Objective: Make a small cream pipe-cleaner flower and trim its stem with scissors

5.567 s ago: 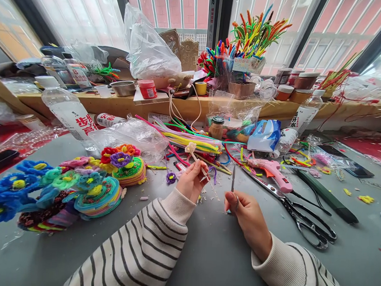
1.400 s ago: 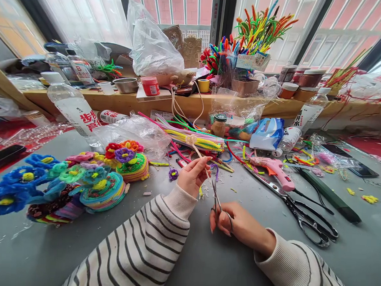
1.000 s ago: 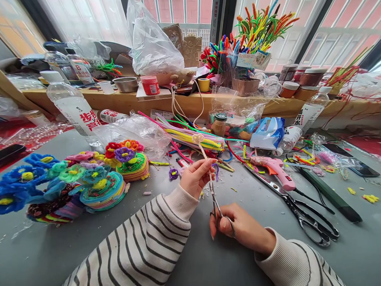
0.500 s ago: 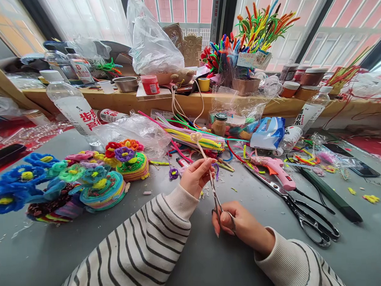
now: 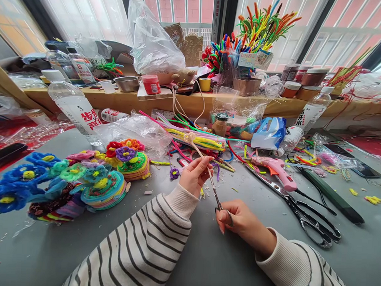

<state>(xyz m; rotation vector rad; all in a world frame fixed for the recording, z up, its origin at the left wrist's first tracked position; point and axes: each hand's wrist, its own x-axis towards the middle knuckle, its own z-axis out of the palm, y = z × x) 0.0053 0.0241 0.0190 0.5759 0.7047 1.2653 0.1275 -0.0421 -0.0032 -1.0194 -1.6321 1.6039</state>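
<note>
Over the middle of the grey table, my left hand point(image 5: 195, 175) pinches a pale cream pipe cleaner point(image 5: 196, 149), whose upper end is looped into a small flower-like shape. Its lower end runs down toward my right hand point(image 5: 238, 219). That hand grips a small pair of scissors point(image 5: 217, 199) by the handles, with fingers through the rings. The scissor blades point up and left along the pipe cleaner's lower part, just below my left fingers. Whether the blades touch it is hard to tell. Behind my hands lies a bundle of coloured pipe cleaners point(image 5: 193, 139).
To the left stand pipe-cleaner flowers on round bases point(image 5: 103, 190). On the right lie a pink glue gun point(image 5: 278, 171) and large black-handled scissors point(image 5: 312, 222). A water bottle point(image 5: 73, 105) leans at the back left. A wooden shelf point(image 5: 117, 101) holding jars and bags runs behind.
The scissor handles have drawn together and the blades have closed. My right hand has shifted slightly, and the pipe cleaner's looped end has tipped a little left.
</note>
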